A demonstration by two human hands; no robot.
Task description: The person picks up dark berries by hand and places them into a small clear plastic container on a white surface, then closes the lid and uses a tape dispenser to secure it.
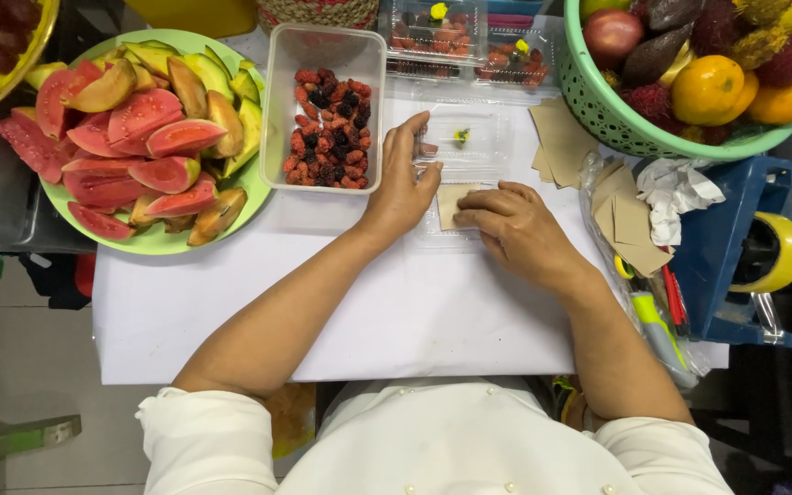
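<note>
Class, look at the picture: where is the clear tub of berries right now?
In the head view, the tub of berries sits upper centre, between the green plate and the left hand.

Green plate [153, 240], pink guava slices [139, 124], red-black berries [330, 128].
</note>
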